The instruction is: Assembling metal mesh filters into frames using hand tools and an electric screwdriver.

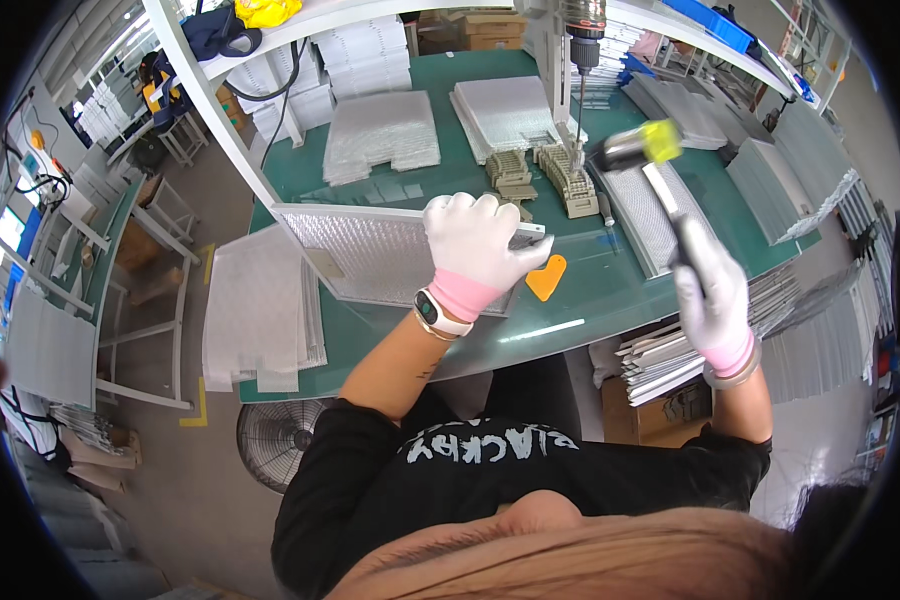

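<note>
My left hand [477,240], in a white glove with a pink cuff, is closed over the top edge of a silver framed panel [370,250] with a textured face. The panel stands tilted on its edge on the green tabletop [440,345]. In my gloved right hand [712,285] is the handle of a mallet, raised above the right part of the table. The mallet head [642,146] is black with a yellow-green end, a little blurred. Just right of the panel lies an orange heart-shaped piece [546,278].
A power screwdriver [585,45] hangs over rows of beige clips [567,180]. Another framed panel [660,215] lies to their right. Stacked sheets [382,135] sit at the back, more sheets [260,310] at the left edge. A fan [278,445] stands below.
</note>
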